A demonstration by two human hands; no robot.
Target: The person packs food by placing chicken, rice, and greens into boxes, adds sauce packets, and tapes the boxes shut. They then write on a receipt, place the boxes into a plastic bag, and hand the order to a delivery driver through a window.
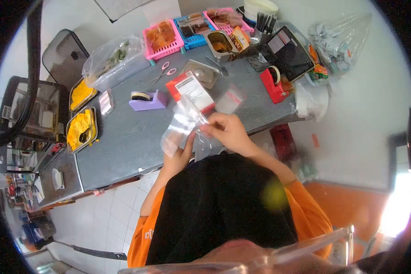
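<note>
A clear plastic bag (180,122) is held up over the table's near edge, between my two hands. My right hand (229,131) pinches the bag's edge with thumb and fingers. Lower down on the left, my left hand (180,157) grips the same bag, its fingers partly hidden by the plastic. Just behind the bag lies a red and white box (194,90) with a printed label. Beside the box is a small clear bag with a red strip (231,99). Left of it stands a purple tape dispenser (147,103).
Pink-handled scissors (163,73) lie behind the purple dispenser. A red tape dispenser (270,86) stands at the right. Along the back are pink and blue baskets (182,45) and a metal container (220,54). Metal trays (95,119) of yellow food sit at the left edge.
</note>
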